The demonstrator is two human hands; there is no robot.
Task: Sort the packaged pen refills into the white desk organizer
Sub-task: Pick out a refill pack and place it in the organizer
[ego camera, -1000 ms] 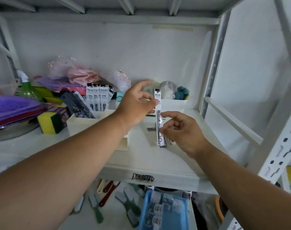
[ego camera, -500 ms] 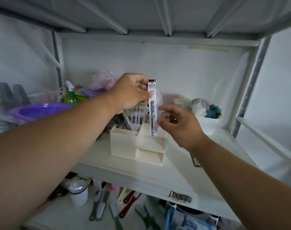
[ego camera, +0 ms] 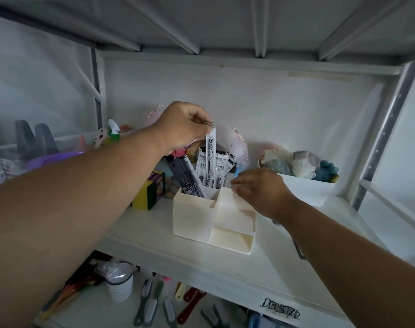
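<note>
The white desk organizer (ego camera: 192, 218) stands on the white shelf (ego camera: 261, 268), with several packaged pen refills (ego camera: 219, 172) upright in its back compartment. My left hand (ego camera: 183, 126) pinches the top of one long white refill packet (ego camera: 210, 157), which hangs upright over that back compartment among the others. My right hand (ego camera: 258, 188) rests on the organizer's right top edge, fingers bent over the rim. A dark packet (ego camera: 187, 176) leans in the organizer's left rear section.
A white bin (ego camera: 303, 189) of cloths sits to the right. A yellow-and-green sponge (ego camera: 146, 194), a spray bottle (ego camera: 113, 131) and a purple bowl (ego camera: 52, 158) lie to the left. Brushes and a jar (ego camera: 119, 282) sit on the lower shelf. Metal rack posts frame both sides.
My left hand has carried the refill packet back and down over the organizer's rear compartment. My right hand let go of the packet and dropped onto the organizer's edge.
</note>
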